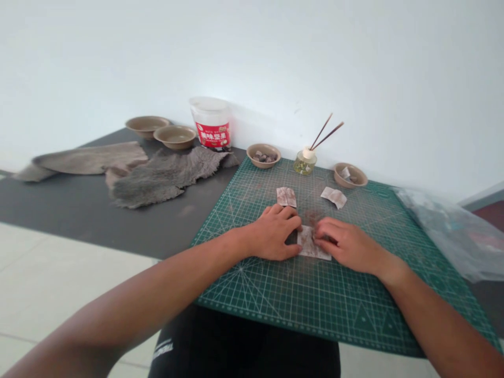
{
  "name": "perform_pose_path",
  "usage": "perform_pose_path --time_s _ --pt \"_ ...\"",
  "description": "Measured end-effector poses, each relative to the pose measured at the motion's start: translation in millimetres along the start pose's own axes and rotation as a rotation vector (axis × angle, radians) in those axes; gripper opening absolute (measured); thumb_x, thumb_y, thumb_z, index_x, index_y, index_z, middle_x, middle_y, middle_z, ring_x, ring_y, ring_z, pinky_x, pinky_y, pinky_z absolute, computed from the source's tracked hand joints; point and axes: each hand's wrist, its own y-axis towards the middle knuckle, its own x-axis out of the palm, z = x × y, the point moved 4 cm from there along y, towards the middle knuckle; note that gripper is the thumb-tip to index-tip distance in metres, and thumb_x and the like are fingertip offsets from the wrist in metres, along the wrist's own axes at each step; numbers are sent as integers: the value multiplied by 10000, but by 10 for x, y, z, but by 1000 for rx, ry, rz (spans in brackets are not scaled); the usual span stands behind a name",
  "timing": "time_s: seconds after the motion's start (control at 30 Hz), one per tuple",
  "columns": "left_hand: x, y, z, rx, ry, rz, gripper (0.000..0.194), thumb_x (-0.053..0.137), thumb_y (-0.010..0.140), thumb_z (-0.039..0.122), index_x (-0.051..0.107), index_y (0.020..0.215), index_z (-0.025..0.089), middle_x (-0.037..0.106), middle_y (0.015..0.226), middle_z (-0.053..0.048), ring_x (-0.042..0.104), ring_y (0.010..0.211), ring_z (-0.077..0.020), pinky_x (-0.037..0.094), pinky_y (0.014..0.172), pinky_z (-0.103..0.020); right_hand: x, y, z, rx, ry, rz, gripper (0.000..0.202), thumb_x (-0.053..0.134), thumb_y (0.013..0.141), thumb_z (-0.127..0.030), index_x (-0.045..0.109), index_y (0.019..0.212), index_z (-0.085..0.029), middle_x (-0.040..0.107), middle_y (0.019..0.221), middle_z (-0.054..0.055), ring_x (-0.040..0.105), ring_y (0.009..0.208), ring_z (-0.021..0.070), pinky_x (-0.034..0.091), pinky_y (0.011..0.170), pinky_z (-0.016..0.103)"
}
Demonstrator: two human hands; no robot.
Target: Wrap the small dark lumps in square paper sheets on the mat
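Note:
A small white rectangular piece [314, 247] with brown smears lies flat on the green cutting mat [268, 283]. At its left edge, the thumb and forefinger of my left hand [277, 233] press down, spread apart. Over its upper right part my right hand [344, 244] has its fingers pinched together; what is between them, if anything, is hidden. Brown dust stains the mat just behind the piece. Two similar smeared pieces lie farther back: one [286, 197] beyond my left hand, the other, slightly curled [334, 197], beyond my right.
Behind are a bowl of dark lumps [263, 163], a reed diffuser [305, 161] and a bowl of pale pieces [350, 184]. Grey furry hides [157, 181], two bowls [175, 143] and a white-and-red tub [212, 123] stand left. A clear plastic bag [457, 226] lies right.

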Motion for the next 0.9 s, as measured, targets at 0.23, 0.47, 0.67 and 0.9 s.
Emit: perform_pose_path --time_s 0.23,0.47,0.67,0.9 --pt "-4 2 -5 -13 -3 -7 374 621 847 484 574 1141 258 513 1242 -68 455 1135 -308 385 969 -476 5 19 -17 43 -11 35 69 545 966 -243 605 937 -222 641 1008 38 631 880 182 499 825 338" --pt "-6 -5 -7 -11 -21 -7 388 640 827 485 576 1131 253 504 1266 -68 458 1139 -313 382 982 -490 -1 -18 -44 -10 22 -52 89 547 964 -225 599 892 -220 637 966 29 620 855 174 495 800 327" --pt "-7 -5 2 -10 -13 -9 367 628 838 479 574 1122 253 494 1297 -69 455 1139 -307 379 985 -479 -4 11 -28 56 -41 5 76 535 973 -237 590 923 -218 633 986 30 624 855 176 482 790 326" --pt "3 -6 -5 -12 -3 -14 375 626 838 494 574 1122 254 497 1286 -67 456 1141 -307 382 989 -478 27 14 -74 -35 1 -56 102 526 975 -227 597 903 -219 624 979 33 615 876 175 484 800 318"
